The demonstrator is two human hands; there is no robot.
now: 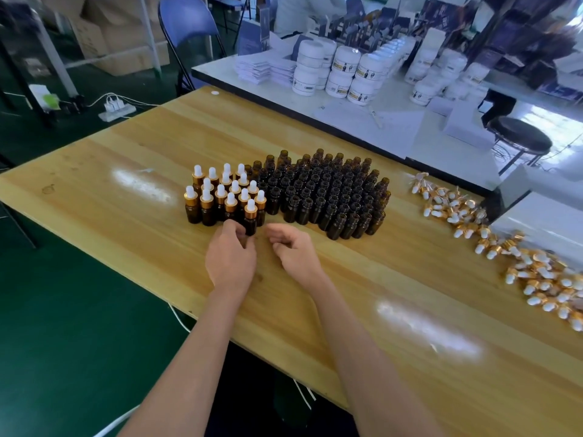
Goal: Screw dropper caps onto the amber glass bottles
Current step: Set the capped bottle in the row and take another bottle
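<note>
1. The left hand (230,257) sits at the centre of the frame, its fingers and thumb curled round the base of the front bottle (251,219), which stands upright on the wooden surface (126,216).
2. That front bottle wears a gold collar and a white rubber bulb, and it stands just in front of the capped bottles (220,197), touching or nearly touching them.
3. The right hand (295,250) lies just to the right of the left one, apart from it, palm turned up and fingers loosely curled, with nothing in it.
4. The open bottles (331,193), dark amber and without caps, stand packed in rows directly to the right of the capped group, touching it.
5. Loose dropper caps (448,206) lie in a scattered trail at the right of the frame, running down to a thicker heap (542,285) near the right edge, well apart from both hands.
6. A white surface (394,127) butts against the far edge of the wooden one; stacked white jars (344,74) and flat cartons stand on it in the upper right.
7. A blue chair (189,26) stands at the top, a power strip (116,110) lies on the green floor at upper left, and a black stool (520,137) stands at right.
</note>
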